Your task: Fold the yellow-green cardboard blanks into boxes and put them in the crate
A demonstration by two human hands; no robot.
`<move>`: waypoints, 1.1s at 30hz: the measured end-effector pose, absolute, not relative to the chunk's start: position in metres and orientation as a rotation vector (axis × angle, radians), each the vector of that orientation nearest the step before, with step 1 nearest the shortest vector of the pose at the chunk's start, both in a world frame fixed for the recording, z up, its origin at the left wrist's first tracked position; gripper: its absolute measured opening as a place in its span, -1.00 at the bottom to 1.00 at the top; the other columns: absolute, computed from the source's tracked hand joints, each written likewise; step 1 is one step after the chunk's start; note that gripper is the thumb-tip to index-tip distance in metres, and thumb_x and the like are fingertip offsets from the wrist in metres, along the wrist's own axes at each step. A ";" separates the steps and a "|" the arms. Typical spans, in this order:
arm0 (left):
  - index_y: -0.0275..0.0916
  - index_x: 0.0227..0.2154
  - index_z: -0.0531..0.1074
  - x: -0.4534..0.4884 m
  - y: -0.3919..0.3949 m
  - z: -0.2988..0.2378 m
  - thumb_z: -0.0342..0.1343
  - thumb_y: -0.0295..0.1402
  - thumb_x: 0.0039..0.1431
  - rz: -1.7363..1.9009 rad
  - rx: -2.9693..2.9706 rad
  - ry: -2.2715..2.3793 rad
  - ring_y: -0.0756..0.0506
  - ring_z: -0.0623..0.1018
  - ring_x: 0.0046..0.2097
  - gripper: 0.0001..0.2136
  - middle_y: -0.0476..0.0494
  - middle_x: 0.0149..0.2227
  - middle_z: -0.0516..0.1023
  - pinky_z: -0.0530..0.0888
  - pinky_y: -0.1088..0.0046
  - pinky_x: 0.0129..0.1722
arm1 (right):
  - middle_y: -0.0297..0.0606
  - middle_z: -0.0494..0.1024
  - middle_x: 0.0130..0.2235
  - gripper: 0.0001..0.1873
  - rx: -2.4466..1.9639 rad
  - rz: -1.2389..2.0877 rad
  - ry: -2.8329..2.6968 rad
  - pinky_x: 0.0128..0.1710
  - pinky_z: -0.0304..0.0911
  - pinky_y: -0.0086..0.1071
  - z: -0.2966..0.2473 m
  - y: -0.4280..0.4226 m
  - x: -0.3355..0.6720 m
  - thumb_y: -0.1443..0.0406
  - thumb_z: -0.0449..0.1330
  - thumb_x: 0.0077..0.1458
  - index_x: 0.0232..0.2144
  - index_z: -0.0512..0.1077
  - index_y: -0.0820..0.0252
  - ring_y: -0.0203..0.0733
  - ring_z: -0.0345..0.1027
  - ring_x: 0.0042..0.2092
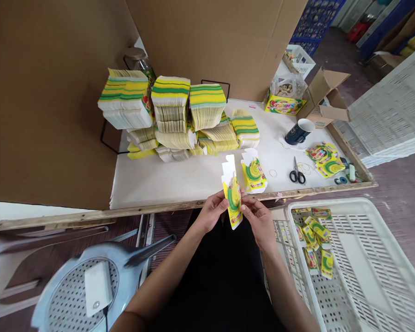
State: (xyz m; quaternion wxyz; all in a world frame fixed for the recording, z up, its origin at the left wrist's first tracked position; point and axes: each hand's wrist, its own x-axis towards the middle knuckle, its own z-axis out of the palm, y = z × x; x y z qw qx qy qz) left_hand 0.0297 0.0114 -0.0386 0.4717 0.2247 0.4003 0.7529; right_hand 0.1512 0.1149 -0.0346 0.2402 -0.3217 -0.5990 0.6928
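Between my two hands, just over the table's front edge, is a yellow-and-green printed carton (234,196) with white flaps standing out at its far end. My left hand (212,210) pinches its left side between thumb and fingers. On the opposite side, my right hand (257,216) grips the carton near its lower right edge. A small pile of similar flat cartons (253,171) lies on the table just beyond my right hand. Farther back, bundled stacks of flat cartons (170,103) are piled against the cardboard.
A white basket (366,230) at my right holds several folded boxes (311,235). On the table are scissors (297,173), a dark mug (299,132), more cartons (327,160) and an open cardboard box (327,99). A blue stool (86,281) bearing a white power bank (98,288) stands at left.
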 end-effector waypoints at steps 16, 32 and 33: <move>-0.10 0.14 0.04 0.041 0.011 -0.036 0.31 -0.24 0.07 1.950 0.445 1.443 -0.08 0.61 -0.16 -0.33 -0.10 -0.19 0.61 0.48 0.41 -0.13 | -0.26 0.51 -0.31 -0.72 -0.898 1.429 -1.986 -0.45 0.19 -0.37 -0.033 0.110 0.154 0.13 0.28 0.11 -0.20 0.44 0.17 -0.30 0.17 -0.47; -0.15 0.17 0.10 0.042 -0.001 -0.030 0.25 -0.26 0.14 1.651 0.708 1.251 -0.04 0.59 -0.25 -0.40 -0.17 -0.13 0.60 0.47 0.48 -0.22 | -0.27 0.53 -0.25 -0.85 -0.548 1.441 -2.101 -0.19 0.29 -0.35 -0.020 0.140 0.168 0.21 0.15 0.27 -0.23 0.51 0.09 -0.18 0.40 -0.21; -0.12 0.25 -0.01 0.043 0.000 -0.029 0.25 -0.26 0.15 1.646 0.695 1.237 -0.06 0.60 -0.22 -0.30 -0.18 -0.11 0.60 0.48 0.45 -0.18 | -0.25 0.53 -0.21 -0.85 -0.567 1.445 -2.063 -0.20 0.30 -0.34 -0.021 0.140 0.167 0.20 0.17 0.25 -0.18 0.49 0.09 -0.18 0.40 -0.21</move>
